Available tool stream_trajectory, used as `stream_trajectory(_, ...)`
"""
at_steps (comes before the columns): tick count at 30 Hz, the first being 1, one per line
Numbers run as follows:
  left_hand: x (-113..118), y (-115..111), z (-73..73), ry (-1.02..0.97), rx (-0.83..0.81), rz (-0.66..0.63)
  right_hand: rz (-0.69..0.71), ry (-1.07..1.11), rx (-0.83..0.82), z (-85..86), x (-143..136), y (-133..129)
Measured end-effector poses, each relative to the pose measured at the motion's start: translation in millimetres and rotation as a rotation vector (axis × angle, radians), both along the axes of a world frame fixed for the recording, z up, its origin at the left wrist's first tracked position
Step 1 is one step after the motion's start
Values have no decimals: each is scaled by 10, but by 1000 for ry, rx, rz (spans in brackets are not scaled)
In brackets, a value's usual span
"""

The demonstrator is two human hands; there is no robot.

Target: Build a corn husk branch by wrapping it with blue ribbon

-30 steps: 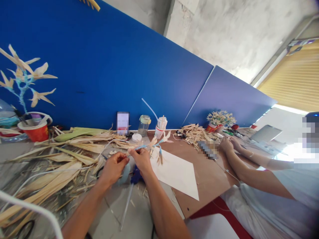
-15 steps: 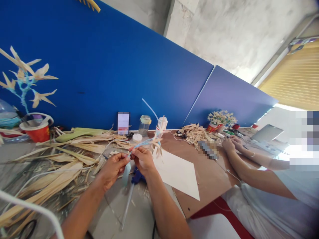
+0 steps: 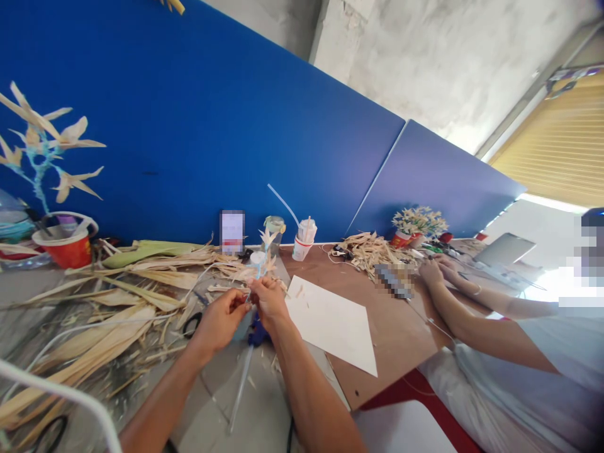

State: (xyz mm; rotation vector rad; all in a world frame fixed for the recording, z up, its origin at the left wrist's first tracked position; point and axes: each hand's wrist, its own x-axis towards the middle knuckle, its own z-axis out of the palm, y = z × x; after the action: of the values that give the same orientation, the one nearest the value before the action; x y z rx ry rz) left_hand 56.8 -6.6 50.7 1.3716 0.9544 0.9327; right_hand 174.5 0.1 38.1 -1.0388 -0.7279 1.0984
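Note:
My left hand (image 3: 225, 316) and my right hand (image 3: 270, 300) meet above the table, both with fingers pinched on the blue-wrapped stem of a husk flower (image 3: 267, 244). Pale pointed petals rise above my right hand, in front of a lidded glass jar. A strip of light blue material hangs partly hidden between my hands. Just below them lies a blue glue gun (image 3: 256, 332) with a clear stick pointing toward me. To the right is a white sheet (image 3: 337, 324) with small husk scraps on it.
Dried husks (image 3: 113, 308) cover the left side. A red pot (image 3: 70, 250) holds a husk-flower branch. A phone (image 3: 232, 231), a white cup (image 3: 303, 242) and more husks (image 3: 368, 250) stand or lie along the blue partition. Another person's forearms (image 3: 457, 314) rest at the right.
The husk flower has swung from leaning right to more upright and moved left, uncovering the white cup. The blue strip is now more hidden by my hands.

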Motion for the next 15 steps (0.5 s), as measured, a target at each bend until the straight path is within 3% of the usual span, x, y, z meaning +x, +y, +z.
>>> stream_trajectory(6,-31,41,-21,53,102,110,82,141,-7,31,-22,-36)
stream_trajectory(11,-92,74,75,-145,-157,47,314,369,29,154,27,-107)
stream_trajectory(15,-106,15,177,-212,-322,-33,308,395,47,138,34,-95)
